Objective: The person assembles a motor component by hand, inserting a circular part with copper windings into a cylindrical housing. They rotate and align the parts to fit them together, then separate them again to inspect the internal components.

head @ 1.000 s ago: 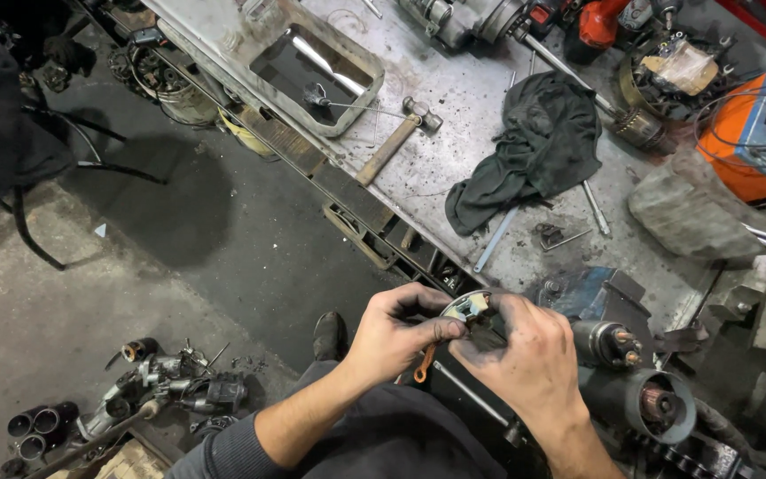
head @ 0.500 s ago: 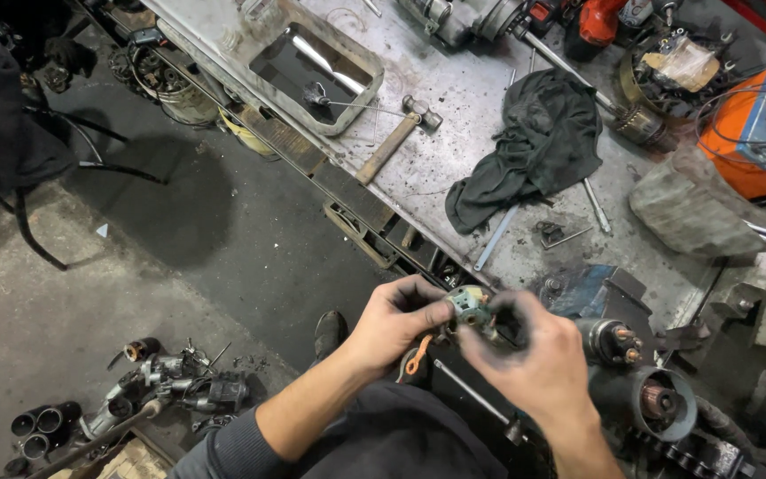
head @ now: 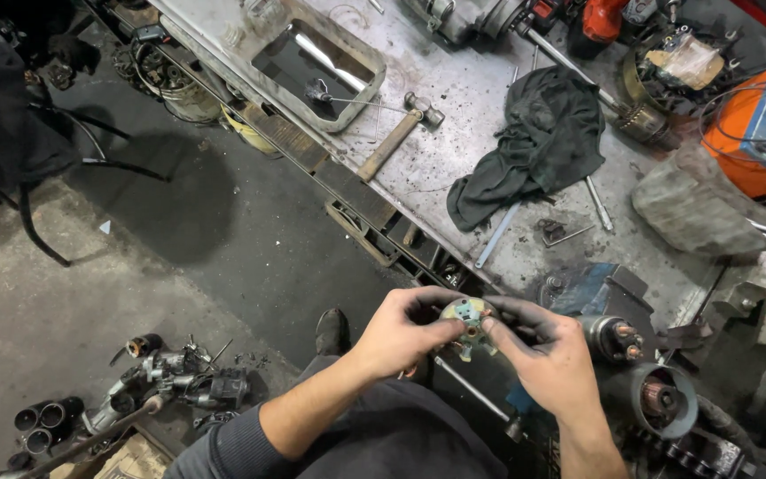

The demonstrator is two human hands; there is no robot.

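Since a second ago the small round part [head: 465, 321] has turned to face the camera and sits lower between both hands. The left hand [head: 398, 333] pinches its rim at nine o'clock, the right hand [head: 544, 353] at three o'clock. It is held above the lap, clear of the desk [head: 454, 151], so inspection seems underway.

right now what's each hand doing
Left hand: closed on the small round part.
Right hand: pinching the same part's other side.
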